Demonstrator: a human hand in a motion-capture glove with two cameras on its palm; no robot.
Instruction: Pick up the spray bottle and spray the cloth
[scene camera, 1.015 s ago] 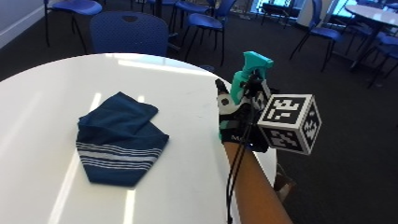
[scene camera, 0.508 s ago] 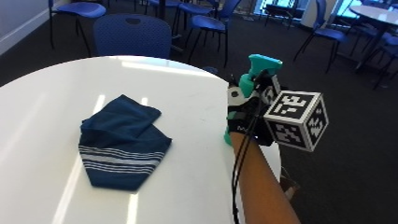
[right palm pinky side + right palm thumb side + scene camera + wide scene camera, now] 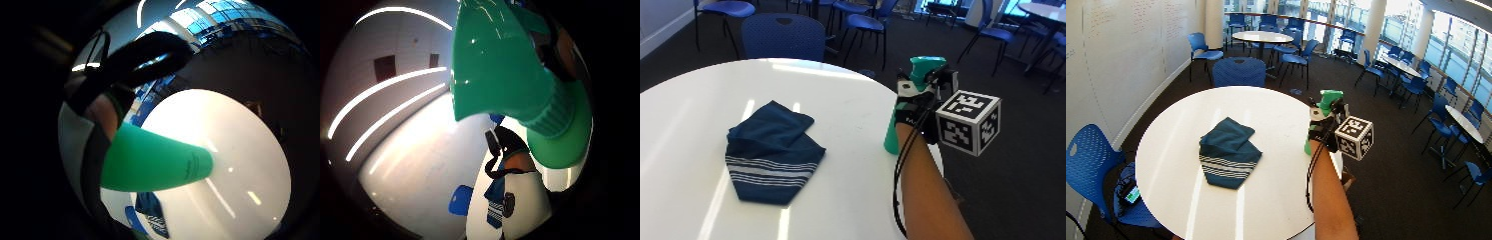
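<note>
A green spray bottle (image 3: 893, 136) is upright near the right edge of the round white table (image 3: 840, 100), its nozzle head (image 3: 926, 67) topmost. My gloved right hand (image 3: 913, 107) grips the bottle round its neck from the right side. I cannot tell whether the base touches the table. A dark blue cloth (image 3: 770, 150) with white stripes lies crumpled on the table, well to the left of the bottle. In the palm views the bottle (image 3: 150, 162) (image 3: 505, 65) fills much of the picture, and the cloth (image 3: 150, 212) (image 3: 495, 212) shows small beyond it. The wide view shows the bottle (image 3: 1329, 97), hand (image 3: 1322, 127) and cloth (image 3: 1228, 152).
The table's right edge (image 3: 933, 150) runs just beside the bottle. Blue chairs (image 3: 783, 35) stand behind the table on dark carpet. Another blue chair (image 3: 1096, 160) stands at the table's left, and other tables (image 3: 1259, 36) farther back.
The hand still holds the bottle at the same spot by the table's right edge. The outside view has shifted slightly; the cloth has not moved.
</note>
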